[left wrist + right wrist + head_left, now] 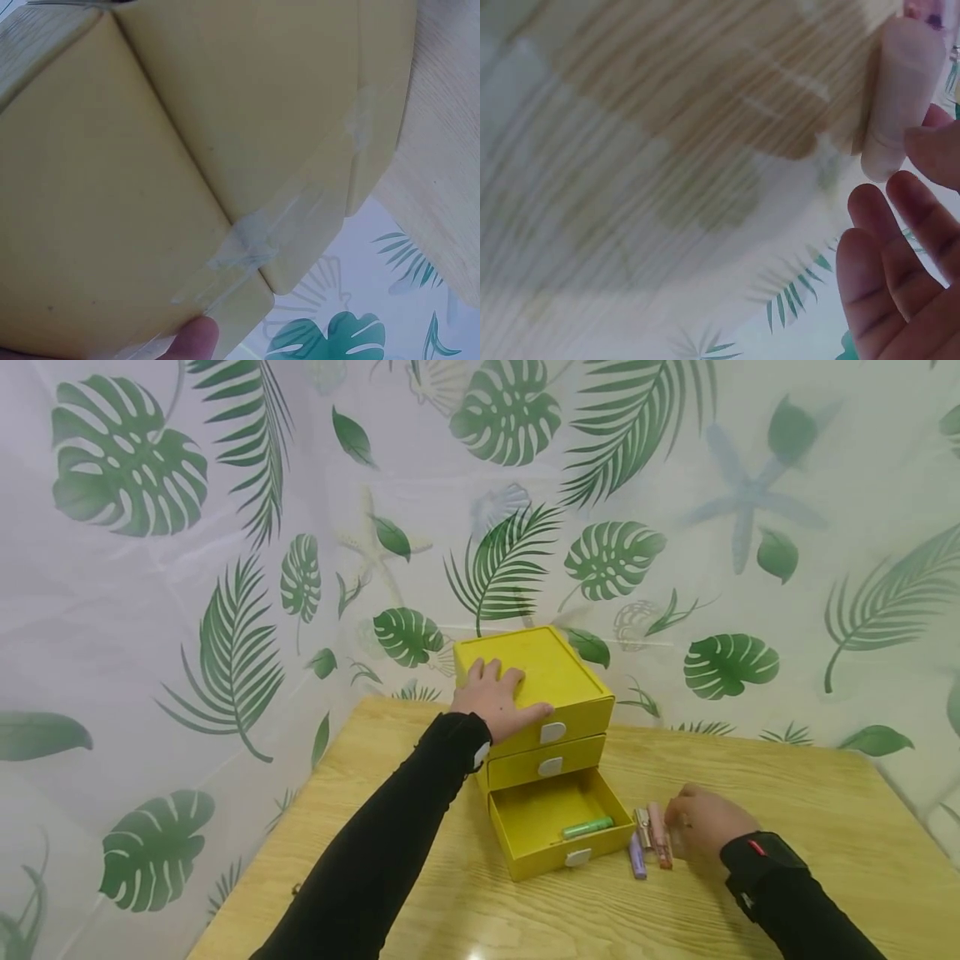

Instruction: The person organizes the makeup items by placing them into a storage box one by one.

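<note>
A yellow drawer box (534,670) with white tabs stands on the wooden table. My left hand (498,697) rests on its top with the fingers spread; in the left wrist view a fingertip (196,341) lies by clear tape on the box's side. The bottom drawer (525,862) is pulled out, and a green tube (587,827) lies inside it. Beside the drawer, my right hand (708,818) is at a pink tube (904,94), with the thumb against its edge and the other fingers loosely bent. A purple tube (637,857) and a pale, shiny tube (642,829) lie alongside.
The wooden table (765,760) extends to both sides of the box. Behind it hangs a white sheet (675,610) printed with green leaves and sea shapes. The two upper drawers (517,768) are closed.
</note>
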`<action>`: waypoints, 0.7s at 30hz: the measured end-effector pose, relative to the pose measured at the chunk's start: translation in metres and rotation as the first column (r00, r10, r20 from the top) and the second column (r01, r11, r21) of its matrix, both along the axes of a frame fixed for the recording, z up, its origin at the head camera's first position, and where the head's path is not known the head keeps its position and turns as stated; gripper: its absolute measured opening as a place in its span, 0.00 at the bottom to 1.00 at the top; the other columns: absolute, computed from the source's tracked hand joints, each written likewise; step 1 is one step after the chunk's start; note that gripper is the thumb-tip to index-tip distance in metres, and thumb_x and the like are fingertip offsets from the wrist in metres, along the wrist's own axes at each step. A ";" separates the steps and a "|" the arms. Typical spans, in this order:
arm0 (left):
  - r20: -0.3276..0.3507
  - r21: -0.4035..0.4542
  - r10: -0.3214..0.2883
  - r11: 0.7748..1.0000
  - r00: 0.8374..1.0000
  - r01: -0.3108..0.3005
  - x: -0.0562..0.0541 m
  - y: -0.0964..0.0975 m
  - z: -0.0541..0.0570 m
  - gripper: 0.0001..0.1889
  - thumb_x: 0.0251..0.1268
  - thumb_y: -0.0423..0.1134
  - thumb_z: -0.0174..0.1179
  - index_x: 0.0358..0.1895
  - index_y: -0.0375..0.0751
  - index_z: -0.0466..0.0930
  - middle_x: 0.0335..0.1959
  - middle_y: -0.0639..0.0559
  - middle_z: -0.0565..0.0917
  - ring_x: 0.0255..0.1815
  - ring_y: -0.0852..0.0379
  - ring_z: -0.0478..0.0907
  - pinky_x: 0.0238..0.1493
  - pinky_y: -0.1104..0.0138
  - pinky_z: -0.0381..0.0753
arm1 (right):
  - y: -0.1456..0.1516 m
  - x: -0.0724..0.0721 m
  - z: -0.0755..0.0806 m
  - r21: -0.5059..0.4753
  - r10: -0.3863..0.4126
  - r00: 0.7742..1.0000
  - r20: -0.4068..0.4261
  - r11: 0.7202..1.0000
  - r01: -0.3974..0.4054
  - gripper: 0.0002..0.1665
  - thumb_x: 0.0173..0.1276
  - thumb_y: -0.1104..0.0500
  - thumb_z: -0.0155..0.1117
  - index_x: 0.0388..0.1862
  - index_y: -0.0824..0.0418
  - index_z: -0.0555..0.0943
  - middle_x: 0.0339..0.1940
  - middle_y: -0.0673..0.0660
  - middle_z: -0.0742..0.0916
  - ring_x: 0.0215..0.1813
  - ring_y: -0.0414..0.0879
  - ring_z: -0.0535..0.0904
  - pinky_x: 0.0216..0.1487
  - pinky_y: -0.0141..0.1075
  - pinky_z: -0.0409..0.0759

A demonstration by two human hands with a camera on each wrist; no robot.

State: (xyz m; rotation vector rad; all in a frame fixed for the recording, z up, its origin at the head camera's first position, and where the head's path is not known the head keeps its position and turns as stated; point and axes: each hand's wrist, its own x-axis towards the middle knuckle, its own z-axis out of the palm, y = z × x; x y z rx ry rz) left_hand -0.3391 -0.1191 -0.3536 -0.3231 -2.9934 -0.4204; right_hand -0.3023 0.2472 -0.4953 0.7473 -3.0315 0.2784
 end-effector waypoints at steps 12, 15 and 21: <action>0.006 -0.004 -0.006 1.000 1.000 0.006 -0.001 0.000 0.000 0.45 0.63 0.78 0.48 0.77 0.55 0.65 0.79 0.43 0.58 0.81 0.39 0.46 0.71 0.42 0.61 | 0.024 0.008 0.000 0.034 0.033 0.997 0.067 0.999 -0.035 0.07 0.63 0.60 0.74 0.33 0.48 0.84 0.32 0.47 0.78 0.33 0.47 0.75 0.37 0.45 0.78; 0.005 -0.006 -0.001 1.000 1.000 0.002 -0.002 0.000 0.000 0.45 0.62 0.78 0.48 0.77 0.55 0.65 0.79 0.43 0.58 0.80 0.40 0.47 0.71 0.42 0.62 | 0.024 0.008 0.003 0.022 0.042 0.996 0.078 0.999 -0.043 0.07 0.64 0.59 0.74 0.34 0.48 0.83 0.32 0.46 0.78 0.33 0.45 0.75 0.36 0.44 0.78; 0.007 0.002 0.001 1.000 1.000 -0.001 -0.002 0.000 0.001 0.45 0.62 0.78 0.48 0.77 0.55 0.65 0.79 0.44 0.59 0.80 0.40 0.47 0.70 0.42 0.63 | 0.011 0.008 0.019 -0.017 0.056 0.998 0.038 0.998 -0.055 0.09 0.62 0.62 0.75 0.35 0.50 0.83 0.32 0.46 0.80 0.33 0.43 0.76 0.36 0.43 0.79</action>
